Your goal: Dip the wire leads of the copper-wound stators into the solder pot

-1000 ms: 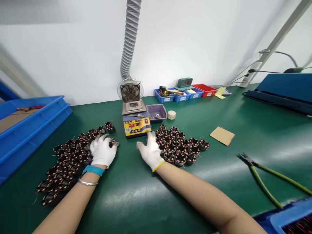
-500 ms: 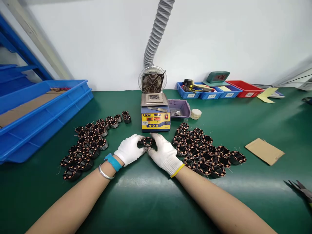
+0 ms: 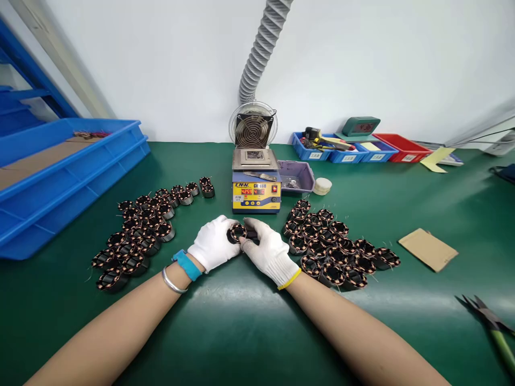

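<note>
A round black stator ring with copper windings (image 3: pixel 238 231) is held between my two gloved hands, over the green table in front of the yellow and blue heating unit (image 3: pixel 256 194). My left hand (image 3: pixel 215 244) wraps the ring's left side. On its right, my right hand (image 3: pixel 265 246) grips it with thumb and fingers, the thumb at the near edge. Rows of similar rings stand on the table to the left (image 3: pixel 137 233) and to the right (image 3: pixel 328 244), the right ones with thin wire ends sticking up.
A large blue tray (image 3: pixel 80 177) stands at the left. Behind the unit hangs a grey hose (image 3: pixel 265 51). Further right are a purple bin (image 3: pixel 308 179), a white round lid (image 3: pixel 322 186), blue tool bins (image 3: pixel 314 156), a red bin (image 3: pixel 406 157), brown card (image 3: pixel 428 249) and pliers (image 3: pixel 488 316).
The ring has shifted slightly left and is now deeper in my left hand. My right fingers have moved in with it. The camera view has shifted a little.
</note>
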Demonstrator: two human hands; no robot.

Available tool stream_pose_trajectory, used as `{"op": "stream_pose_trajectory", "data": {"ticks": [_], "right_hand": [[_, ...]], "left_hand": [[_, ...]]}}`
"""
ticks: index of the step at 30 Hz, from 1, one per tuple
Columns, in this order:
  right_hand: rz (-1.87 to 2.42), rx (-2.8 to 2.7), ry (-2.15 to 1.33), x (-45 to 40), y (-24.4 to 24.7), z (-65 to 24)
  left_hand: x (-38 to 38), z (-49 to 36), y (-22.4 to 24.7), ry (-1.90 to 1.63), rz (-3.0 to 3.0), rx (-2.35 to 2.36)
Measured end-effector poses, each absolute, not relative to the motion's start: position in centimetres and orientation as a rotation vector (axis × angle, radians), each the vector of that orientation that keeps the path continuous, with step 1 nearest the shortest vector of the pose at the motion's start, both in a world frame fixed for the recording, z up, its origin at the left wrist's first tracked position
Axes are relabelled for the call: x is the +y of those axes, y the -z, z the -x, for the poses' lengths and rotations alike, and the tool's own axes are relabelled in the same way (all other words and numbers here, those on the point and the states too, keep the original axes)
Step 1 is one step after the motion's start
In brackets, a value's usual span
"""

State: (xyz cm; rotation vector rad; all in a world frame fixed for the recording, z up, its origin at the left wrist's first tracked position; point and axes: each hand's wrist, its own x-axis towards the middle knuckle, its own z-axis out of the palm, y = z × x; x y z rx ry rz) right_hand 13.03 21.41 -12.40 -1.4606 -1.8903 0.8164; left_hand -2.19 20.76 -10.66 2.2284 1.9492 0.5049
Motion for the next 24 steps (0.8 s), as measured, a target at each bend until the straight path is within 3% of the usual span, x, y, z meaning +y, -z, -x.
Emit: {"op": "stream_pose_trajectory", "data": {"ticks": [7, 24], "right_hand": [[1.341, -1.796, -0.894, 21.6, 12.8, -13.2], [1.287, -1.653, -0.977, 21.3, 12.6, -12.9]], "left_hand": [[20.5, 2.3, 11.8, -0.790, -2.567, 1.894], [20.3, 2.4, 12.0, -0.693, -2.759, 1.715]]}}
